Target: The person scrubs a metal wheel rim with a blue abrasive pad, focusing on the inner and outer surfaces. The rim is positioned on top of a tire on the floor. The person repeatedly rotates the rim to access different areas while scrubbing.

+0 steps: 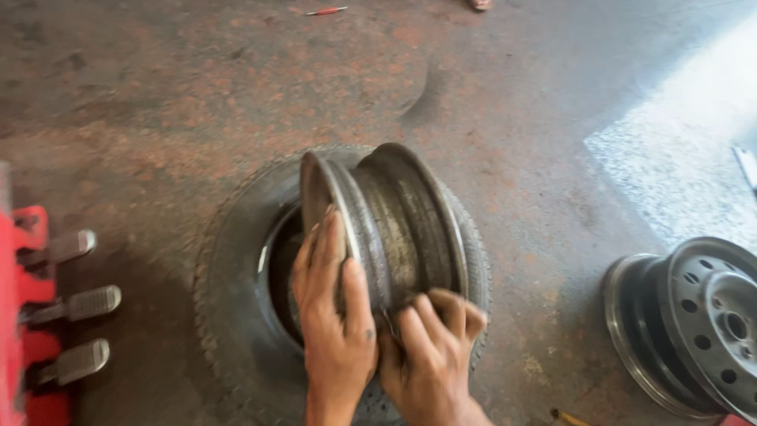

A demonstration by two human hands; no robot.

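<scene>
A worn steel wheel rim (pixel 402 217) stands on its edge, upright, inside the hole of a black tyre (pixel 229 308) that lies flat on the floor. My left hand (pixel 331 315) lies flat against the rim's left flange, fingers pointing up. My right hand (pixel 430 347) grips the rim's near lower edge, fingers curled over the barrel. Both hands hold the rim. The rim's lowest part is hidden behind my hands and the tyre.
A second grey steel rim (pixel 694 323) lies at the right edge. A red machine (pixel 20 315) with three metal foot pedals (pixel 79 304) stands at the left. The floor is stained concrete (pixel 197 95); a small red tool (pixel 326 11) lies far off.
</scene>
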